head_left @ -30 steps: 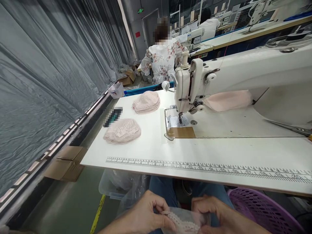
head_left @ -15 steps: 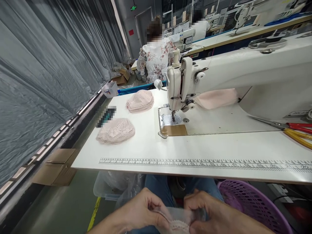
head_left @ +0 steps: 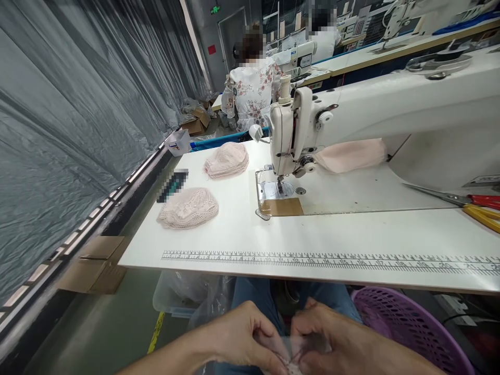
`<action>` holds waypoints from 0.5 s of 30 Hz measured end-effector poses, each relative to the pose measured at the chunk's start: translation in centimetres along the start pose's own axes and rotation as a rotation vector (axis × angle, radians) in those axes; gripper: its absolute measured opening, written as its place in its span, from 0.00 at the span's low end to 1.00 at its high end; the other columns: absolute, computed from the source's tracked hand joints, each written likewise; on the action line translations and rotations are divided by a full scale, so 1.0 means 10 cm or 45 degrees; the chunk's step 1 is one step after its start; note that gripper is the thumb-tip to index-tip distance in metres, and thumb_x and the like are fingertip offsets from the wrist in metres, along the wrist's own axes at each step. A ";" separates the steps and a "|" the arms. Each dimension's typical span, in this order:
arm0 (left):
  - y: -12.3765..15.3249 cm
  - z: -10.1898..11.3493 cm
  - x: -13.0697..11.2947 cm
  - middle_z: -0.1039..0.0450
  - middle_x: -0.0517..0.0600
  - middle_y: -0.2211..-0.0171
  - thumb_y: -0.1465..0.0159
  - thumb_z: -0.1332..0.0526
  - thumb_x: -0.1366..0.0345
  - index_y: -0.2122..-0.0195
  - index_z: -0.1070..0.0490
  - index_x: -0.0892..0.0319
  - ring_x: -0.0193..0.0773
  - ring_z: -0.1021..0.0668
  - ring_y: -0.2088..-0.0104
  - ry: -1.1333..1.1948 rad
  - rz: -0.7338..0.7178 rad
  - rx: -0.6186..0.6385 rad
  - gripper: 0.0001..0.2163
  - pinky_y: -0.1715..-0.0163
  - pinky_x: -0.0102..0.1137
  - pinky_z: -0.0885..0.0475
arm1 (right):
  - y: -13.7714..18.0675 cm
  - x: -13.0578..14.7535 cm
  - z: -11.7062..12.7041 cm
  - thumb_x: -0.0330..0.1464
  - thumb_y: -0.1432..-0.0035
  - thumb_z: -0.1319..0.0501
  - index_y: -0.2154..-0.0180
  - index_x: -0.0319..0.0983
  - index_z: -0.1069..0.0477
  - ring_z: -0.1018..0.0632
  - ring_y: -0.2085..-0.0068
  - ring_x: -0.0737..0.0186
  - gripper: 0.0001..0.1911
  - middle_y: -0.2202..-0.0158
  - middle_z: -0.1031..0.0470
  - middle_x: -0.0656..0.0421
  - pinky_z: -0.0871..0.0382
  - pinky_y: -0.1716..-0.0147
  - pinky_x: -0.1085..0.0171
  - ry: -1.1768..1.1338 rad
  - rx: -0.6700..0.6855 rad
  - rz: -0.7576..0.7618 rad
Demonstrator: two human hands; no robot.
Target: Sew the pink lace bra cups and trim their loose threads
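Low over my lap, in front of the table edge, my left hand (head_left: 250,338) and my right hand (head_left: 324,333) pinch a pale pink lace fabric piece (head_left: 291,364) between them. Both hands are closed, thumbs and fingers almost meeting. Most of the fabric is covered by my fingers or cut off by the bottom of the view. On the white table (head_left: 219,245) lie two stacks of similar pale pink lace cups, a near stack (head_left: 188,208) and a far stack (head_left: 226,160). The sewing machine (head_left: 289,135) stands to the right of them.
A pink cloth (head_left: 351,155) lies under the machine arm. Scissors (head_left: 461,200) with red and yellow handles rest at the right. A purple basket (head_left: 414,317) and a clear plastic bin (head_left: 172,297) stand below the table. A person (head_left: 253,88) sits beyond.
My hands have drawn closer together over the fabric, and less of it shows between them. The view has shifted slightly. The stacks on the table have not moved.
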State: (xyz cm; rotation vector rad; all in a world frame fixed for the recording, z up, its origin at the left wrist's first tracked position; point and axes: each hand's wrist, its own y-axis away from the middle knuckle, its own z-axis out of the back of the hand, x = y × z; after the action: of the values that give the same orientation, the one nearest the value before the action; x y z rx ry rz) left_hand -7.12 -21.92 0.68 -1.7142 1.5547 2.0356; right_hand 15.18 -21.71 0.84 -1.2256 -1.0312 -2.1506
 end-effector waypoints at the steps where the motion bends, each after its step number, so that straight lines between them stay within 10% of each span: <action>1: -0.01 0.00 0.01 0.23 0.48 0.75 0.58 0.26 0.51 0.66 0.19 0.62 0.30 0.26 0.76 -0.003 0.012 -0.003 0.22 0.68 0.24 0.29 | 0.02 -0.02 0.01 0.27 0.53 0.34 0.69 0.40 0.22 0.28 0.62 0.59 0.06 0.71 0.28 0.62 0.38 0.66 0.66 0.008 0.009 -0.011; 15: 0.10 0.10 0.01 0.22 0.51 0.75 0.56 0.26 0.54 0.68 0.18 0.62 0.31 0.26 0.77 -0.123 0.095 -0.042 0.18 0.71 0.24 0.30 | -0.06 -0.19 -0.09 0.48 0.56 0.32 0.74 0.38 0.25 0.31 0.68 0.61 0.19 0.76 0.32 0.64 0.41 0.60 0.57 0.026 0.026 0.128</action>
State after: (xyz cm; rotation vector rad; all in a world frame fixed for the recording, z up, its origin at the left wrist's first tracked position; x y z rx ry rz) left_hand -8.46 -21.78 1.17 -1.5648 1.5870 2.1561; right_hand 15.30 -22.00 -1.31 -1.2179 -0.9596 -2.0669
